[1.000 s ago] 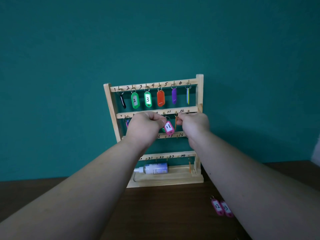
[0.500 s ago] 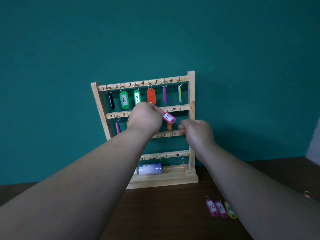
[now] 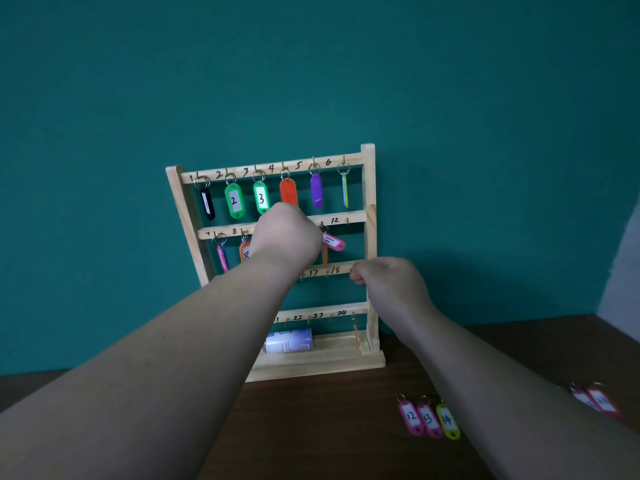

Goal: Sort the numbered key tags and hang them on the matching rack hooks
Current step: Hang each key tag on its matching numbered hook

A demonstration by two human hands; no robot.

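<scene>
One bottle point(image 3: 289, 340) in rack tray point(image 3: 332, 359); left hand point(image 3: 285, 234) grips tag 11 point(image 3: 333, 242), right hand point(image 3: 388, 282) curled.

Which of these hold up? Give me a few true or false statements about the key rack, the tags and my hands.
Green tag 2 hangs on the rack's top row: true.
Tag 12 hangs on its hook: false, it lies on the table beside tag 13 and tag 14.
A bottle lies on the rack's base: true.
The right hand is up at the top row: false, it is by the third rail.
</scene>
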